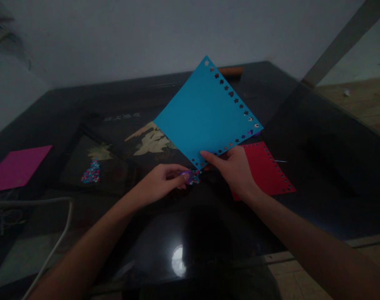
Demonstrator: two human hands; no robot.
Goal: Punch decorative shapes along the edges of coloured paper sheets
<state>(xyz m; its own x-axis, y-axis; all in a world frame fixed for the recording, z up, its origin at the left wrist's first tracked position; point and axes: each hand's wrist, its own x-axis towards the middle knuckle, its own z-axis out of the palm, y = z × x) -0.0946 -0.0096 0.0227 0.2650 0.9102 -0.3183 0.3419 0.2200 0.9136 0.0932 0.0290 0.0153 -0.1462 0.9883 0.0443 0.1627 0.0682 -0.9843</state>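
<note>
Right hand (238,168), fingers pinching the blue square paper sheet (205,112)
And the left hand (160,182), fingers pinching a small purple object (190,179)

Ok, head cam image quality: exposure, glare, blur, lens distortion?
Head view: underexposed, hazy; bright glare spot on the glossy black table, low centre; blue square sheet still reads clearly, its punched edge shapes distinct; small multicoloured confetti pile soft, pieces hard to separate; wide-angle stretch on both forearms towards the bottom corners.
</note>
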